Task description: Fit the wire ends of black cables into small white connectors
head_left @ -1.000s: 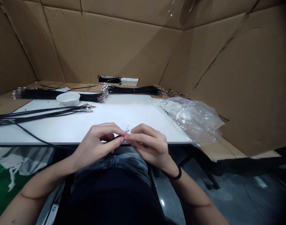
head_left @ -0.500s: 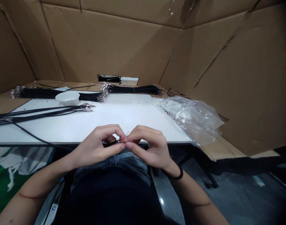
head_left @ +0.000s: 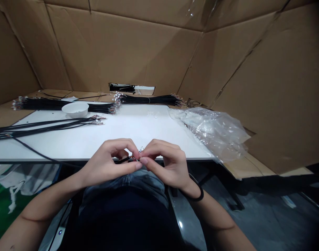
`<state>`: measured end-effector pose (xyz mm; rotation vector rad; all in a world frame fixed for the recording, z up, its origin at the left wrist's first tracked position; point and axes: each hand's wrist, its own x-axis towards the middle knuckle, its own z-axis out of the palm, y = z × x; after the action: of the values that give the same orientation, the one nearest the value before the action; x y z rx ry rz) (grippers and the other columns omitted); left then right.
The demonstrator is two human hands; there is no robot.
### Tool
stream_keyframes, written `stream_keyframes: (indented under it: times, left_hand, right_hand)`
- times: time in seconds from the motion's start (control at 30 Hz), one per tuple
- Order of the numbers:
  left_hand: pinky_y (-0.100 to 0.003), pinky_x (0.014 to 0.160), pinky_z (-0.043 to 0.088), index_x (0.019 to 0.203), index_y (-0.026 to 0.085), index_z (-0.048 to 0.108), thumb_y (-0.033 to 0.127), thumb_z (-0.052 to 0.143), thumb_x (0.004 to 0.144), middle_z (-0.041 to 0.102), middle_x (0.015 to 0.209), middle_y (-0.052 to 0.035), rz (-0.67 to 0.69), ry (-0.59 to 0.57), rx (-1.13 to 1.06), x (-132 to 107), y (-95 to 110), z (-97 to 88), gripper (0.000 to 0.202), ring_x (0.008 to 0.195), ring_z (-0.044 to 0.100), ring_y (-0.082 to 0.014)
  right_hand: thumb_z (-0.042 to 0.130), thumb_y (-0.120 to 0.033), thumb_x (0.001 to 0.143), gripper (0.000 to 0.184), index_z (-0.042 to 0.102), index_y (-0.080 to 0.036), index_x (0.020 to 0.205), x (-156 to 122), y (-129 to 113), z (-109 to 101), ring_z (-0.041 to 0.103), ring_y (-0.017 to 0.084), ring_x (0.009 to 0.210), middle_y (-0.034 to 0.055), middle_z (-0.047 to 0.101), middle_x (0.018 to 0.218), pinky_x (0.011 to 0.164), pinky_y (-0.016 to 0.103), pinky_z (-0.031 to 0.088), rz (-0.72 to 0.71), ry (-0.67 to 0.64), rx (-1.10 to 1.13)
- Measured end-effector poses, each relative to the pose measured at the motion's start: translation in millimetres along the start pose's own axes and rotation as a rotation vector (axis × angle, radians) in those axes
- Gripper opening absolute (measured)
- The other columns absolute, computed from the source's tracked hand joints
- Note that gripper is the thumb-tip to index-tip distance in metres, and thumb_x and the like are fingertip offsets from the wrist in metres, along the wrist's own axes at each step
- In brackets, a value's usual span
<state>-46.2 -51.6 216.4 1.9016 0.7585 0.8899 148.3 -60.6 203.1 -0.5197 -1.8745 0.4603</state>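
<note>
Just in front of the table's near edge, my left hand (head_left: pixel 115 157) is closed on a black cable (head_left: pixel 123 160) near its end. Thin coloured wires fan out of the cable at the fingertips. My right hand (head_left: pixel 166 160) pinches at those wires, thumb against forefinger, almost touching the left fingertips. Tiny pale wire ends (head_left: pixel 141 149) stick up between the hands. Exactly which strand each finger grips is too small to tell. Behind my left wrist a length of black cable (head_left: pixel 39 150) runs back to the table's left side.
The white table (head_left: pixel 138 129) carries a white bowl (head_left: pixel 75 109), loose black cables (head_left: pixel 49 127) on the left, and bundled cables (head_left: pixel 57 105) behind. Another tied bundle (head_left: pixel 149 100) lies at the back. Clear plastic bags (head_left: pixel 214 130) sit at right. Cardboard walls (head_left: pixel 123 48) enclose the table.
The fingertips have drawn slightly apart, so more of the coloured wires shows between them. Both hands otherwise stay in the same place.
</note>
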Motion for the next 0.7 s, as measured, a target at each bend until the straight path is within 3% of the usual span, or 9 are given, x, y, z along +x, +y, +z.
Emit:
stream_keyframes:
  times: [0.5,0.7]
  left_hand:
    - [-0.023,0.059,0.040,0.076,0.017,0.065,0.025,0.068,0.085,0.063,0.079,0.0001,0.062,0.013,0.082,-1.7,2.6,-1.7,0.012,0.067,0.053,-0.0100]
    - [-0.020,0.058,0.041,0.072,0.016,0.065,0.018,0.069,0.081,0.062,0.086,-0.0006,0.107,0.060,0.078,-2.9,6.5,-1.6,0.010,0.070,0.054,-0.0087]
  right_hand:
    - [0.065,-0.015,0.085,0.008,0.072,-0.014,0.080,0.7,-4.6,-3.1,0.058,0.009,0.054,0.0023,0.066,0.069,0.050,0.020,0.048,0.180,-0.057,0.150]
    - [0.067,-0.018,0.085,0.012,0.067,-0.017,0.097,-0.5,-4.7,-3.7,0.060,0.007,0.048,-0.0011,0.065,0.073,0.046,0.018,0.048,0.411,-0.067,0.334]
